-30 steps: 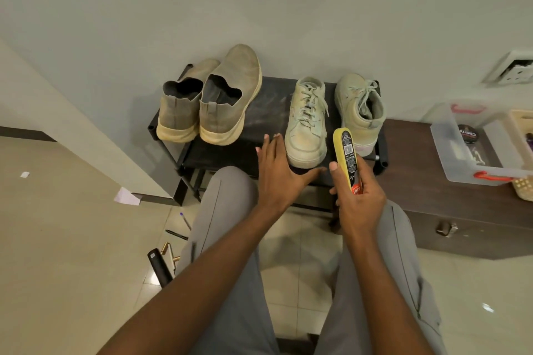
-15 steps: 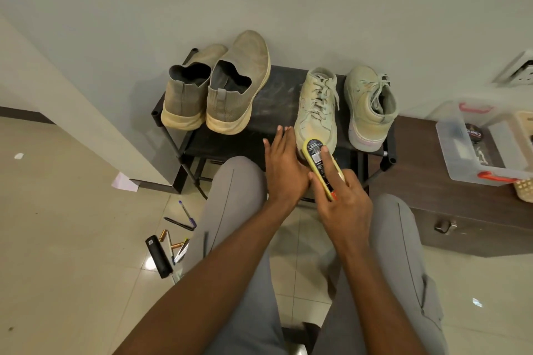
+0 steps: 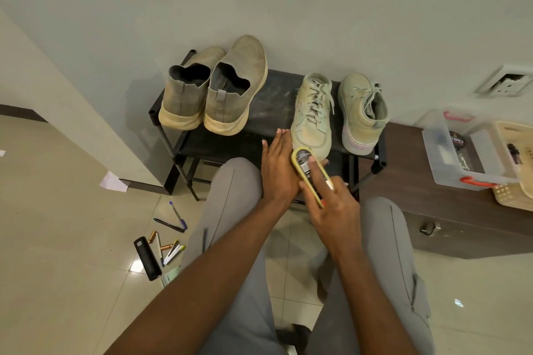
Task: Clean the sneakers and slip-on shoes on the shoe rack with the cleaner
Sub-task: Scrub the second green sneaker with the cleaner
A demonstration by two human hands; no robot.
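My right hand (image 3: pixel 334 204) grips cleaner (image 3: pixel 308 174), fingers curled round it, index along top. Cleaner's long axis runs from palm up-left toward sneaker (image 3: pixel 313 121); tip touching or just short of heel, cannot tell which. Left hand (image 3: pixel 278 170) flat, fingers straight, just left of that sneaker, bracing on rack (image 3: pixel 274 106). Right hand does the work. Second sneaker (image 3: pixel 362 112) right of first, untouched; slip-ons (image 3: pixel 213 92) far left on rack. Rack top dusty, against wall. Pens (image 3: pixel 168 235) on floor, below-left of rack.
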